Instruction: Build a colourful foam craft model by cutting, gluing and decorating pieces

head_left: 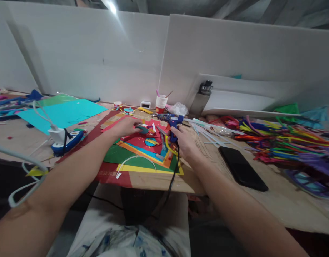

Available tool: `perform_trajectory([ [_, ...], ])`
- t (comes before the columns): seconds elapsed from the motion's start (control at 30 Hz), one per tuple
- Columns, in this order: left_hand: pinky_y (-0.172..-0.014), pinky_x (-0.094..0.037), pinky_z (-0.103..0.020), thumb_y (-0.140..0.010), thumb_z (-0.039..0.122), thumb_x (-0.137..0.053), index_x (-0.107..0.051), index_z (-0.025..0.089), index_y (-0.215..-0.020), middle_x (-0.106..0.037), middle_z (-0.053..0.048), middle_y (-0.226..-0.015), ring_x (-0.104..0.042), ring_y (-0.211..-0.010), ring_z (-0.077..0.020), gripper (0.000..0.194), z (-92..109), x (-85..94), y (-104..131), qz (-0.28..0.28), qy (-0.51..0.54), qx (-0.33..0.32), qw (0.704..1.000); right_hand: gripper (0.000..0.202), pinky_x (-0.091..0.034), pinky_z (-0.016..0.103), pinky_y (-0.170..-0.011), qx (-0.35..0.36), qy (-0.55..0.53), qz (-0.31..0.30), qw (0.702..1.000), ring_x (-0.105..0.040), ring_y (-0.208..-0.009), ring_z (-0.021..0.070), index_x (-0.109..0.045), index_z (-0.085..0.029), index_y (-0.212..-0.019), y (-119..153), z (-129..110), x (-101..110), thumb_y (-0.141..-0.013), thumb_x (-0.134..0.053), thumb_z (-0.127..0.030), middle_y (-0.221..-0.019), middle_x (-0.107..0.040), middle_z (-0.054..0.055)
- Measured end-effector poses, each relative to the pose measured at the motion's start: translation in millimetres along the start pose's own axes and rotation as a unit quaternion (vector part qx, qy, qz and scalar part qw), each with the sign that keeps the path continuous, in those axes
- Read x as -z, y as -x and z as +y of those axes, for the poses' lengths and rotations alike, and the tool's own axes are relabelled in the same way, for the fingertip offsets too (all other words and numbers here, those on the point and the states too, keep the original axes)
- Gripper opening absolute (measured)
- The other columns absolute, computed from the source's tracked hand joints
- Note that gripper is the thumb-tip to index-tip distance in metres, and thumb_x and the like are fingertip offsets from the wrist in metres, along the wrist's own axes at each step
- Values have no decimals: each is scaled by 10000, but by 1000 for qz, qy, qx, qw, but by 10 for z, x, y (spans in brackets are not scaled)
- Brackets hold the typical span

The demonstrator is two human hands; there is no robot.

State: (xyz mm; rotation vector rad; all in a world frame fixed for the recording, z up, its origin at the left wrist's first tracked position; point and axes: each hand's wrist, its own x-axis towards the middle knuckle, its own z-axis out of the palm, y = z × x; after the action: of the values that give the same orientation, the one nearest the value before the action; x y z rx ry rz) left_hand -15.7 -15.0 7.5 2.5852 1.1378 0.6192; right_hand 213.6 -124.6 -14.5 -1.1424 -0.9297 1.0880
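Observation:
My right hand [183,141] grips a blue hot glue gun [175,123], whose black cord hangs over the table's front edge. A yellow curved handle [170,147], perhaps of scissors, shows just below that hand. On the left, my left hand [129,126] is closed at the edge of a small teal disc [142,129], its fingertips partly hidden. Beneath both hands lies a stack of coloured sheets, with a red sheet [108,139] on top and a green sheet [113,155] lower down. A blue and yellow round piece [151,142] rests among paper scraps there.
A black phone [242,167] lies right of my right forearm, near bundled pipe cleaners [282,142]. Glue sticks [207,132] are scattered beyond it. Paper cups [161,102] and a bottle [200,100] stand behind. At left are a blue power strip [66,144] and a cyan sheet [70,112].

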Motion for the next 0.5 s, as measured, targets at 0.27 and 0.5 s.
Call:
perform_trajectory([
  [0.27,-693,-456,-273,-632,322,-798,-690,127,-871,-695,-52,-825,-606,-739,-152,327,-89,80,-64,129,434,88,887,249,-436,227,-503,91,-67,-48,992,-531,-519,100,-524,-251,-904,62,-59,-1,-746,-674,-371,-646,-585,-65],
  [0.5,-799,-531,-306,-619,174,-798,-696,131,-857,-718,-77,-885,-666,-847,-175,263,-29,61,-24,104,592,35,798,270,-437,234,-518,131,-63,-70,987,-525,-564,99,-541,-246,-949,124,-153,35,-735,-678,-336,-785,-650,-32],
])
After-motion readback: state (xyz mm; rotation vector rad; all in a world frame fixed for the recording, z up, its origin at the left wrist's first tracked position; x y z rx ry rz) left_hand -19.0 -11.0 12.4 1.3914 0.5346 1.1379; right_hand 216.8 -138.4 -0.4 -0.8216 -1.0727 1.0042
